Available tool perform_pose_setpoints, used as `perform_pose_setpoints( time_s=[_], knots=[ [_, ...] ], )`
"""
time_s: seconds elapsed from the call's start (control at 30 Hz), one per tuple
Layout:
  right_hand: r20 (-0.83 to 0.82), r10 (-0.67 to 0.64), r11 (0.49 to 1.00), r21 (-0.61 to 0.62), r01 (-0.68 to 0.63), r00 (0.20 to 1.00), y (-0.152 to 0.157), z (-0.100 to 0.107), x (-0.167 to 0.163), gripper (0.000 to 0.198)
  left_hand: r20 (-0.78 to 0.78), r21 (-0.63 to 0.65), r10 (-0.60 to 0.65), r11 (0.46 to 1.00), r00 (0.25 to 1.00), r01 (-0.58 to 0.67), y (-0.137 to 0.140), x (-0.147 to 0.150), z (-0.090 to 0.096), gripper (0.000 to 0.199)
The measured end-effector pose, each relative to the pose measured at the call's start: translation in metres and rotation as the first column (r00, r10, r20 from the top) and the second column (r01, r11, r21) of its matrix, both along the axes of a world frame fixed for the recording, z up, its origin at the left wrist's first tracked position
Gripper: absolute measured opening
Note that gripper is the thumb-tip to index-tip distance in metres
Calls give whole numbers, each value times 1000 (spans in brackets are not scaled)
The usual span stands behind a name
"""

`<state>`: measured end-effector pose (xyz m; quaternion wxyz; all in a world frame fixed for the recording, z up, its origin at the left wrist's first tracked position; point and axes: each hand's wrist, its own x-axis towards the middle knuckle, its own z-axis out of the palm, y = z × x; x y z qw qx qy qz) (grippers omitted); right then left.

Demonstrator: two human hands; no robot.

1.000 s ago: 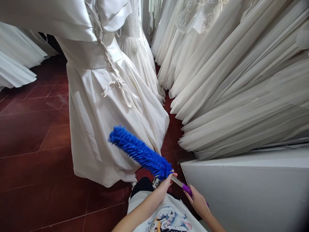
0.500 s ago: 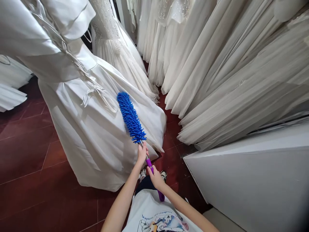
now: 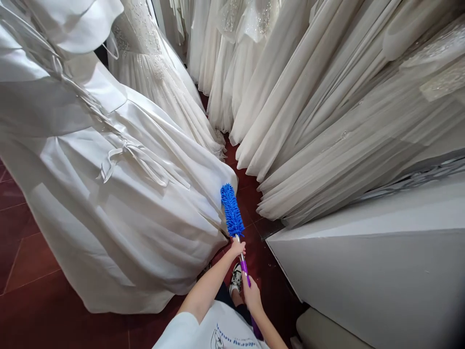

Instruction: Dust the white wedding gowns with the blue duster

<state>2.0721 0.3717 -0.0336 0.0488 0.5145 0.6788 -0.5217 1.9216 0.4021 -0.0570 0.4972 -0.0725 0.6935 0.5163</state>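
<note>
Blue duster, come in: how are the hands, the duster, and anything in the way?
Left hand gripping metal shaft, right hand on purple handle. Blue duster overlapping white satin skirt's edge in view; contact unclear. White gowns ahead, to the right.

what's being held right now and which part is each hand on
A blue-headed duster: the left hand grips its metal shaft, the right hand its purple handle.

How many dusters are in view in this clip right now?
1. The blue duster slants up centre, the left grip around its metal shaft, the right grip around its purple handle. Others could be hidden behind the gowns.
</note>
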Motion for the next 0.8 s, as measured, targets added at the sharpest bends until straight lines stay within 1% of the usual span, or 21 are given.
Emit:
perform_pose_setpoints(
  time_s=[0.07,0.1,0.17,0.2,0.23,0.3,0.37,0.4,0.43,0.47,0.5,0.53,0.57,0.6,0.63,0.7,0.73,0.8],
  knots=[
    [-44,-81,994,74,84,996,7,11,-8,51,-16,59,-32,998,999,33,18,-4,14,32],
    [-81,-108,988,100,116,991,11,19,-18,51,-41,99,-34,994,999,38,25,-10,26,32],
    [-173,-142,981,104,161,975,17,43,-49,51,-122,189,-3,982,993,26,35,-29,57,34],
    [-222,-148,983,76,168,964,18,57,-68,51,-181,249,41,969,983,6,36,-43,76,36],
    [-264,-154,986,23,166,952,19,72,-90,51,-246,319,103,947,964,-20,33,-60,97,38],
    [-349,-129,990,-106,98,928,17,103,-135,50,-355,468,254,881,900,-64,17,-96,141,41],
    [-433,-43,984,-174,-37,900,14,127,-175,47,-408,561,371,822,834,-92,-9,-135,177,44],
    [-464,14,976,-186,-112,886,12,136,-193,46,-420,578,411,808,809,-110,-24,-153,188,45],
    [-480,70,963,-197,-185,875,10,141,-208,46,-426,585,444,800,788,-135,-38,-170,194,45],
    [-474,115,941,-230,-249,873,8,143,-220,46,-428,581,475,796,769,-169,-52,-185,193,44],
    [-455,147,909,-289,-301,879,6,142,-230,47,-427,566,495,799,757,-202,-63,-198,186,42],
    [-427,163,872,-360,-333,889,3,138,-236,48,-425,538,494,812,759,-227,-72,-208,175,39],
    [-398,168,835,-429,-345,902,1,132,-239,49,-417,491,465,838,781,-237,-78,-215,159,36],
    [-372,164,805,-486,-342,914,-2,124,-238,50,-402,431,411,873,818,-227,-81,-219,141,34],
    [-348,149,786,-527,-324,926,-5,114,-235,51,-378,367,340,909,861,-198,-82,-219,121,32],
    [-298,85,775,-580,-251,951,-9,92,-219,52,-302,260,188,960,934,-109,-76,-208,84,30],
    [-262,48,768,-607,-203,964,-10,81,-209,52,-259,224,129,972,957,-70,-71,-198,68,30],
    [-175,-27,789,-609,-87,984,-9,62,-186,54,-176,176,40,984,984,-8,-59,-175,41,30]
  ],
)
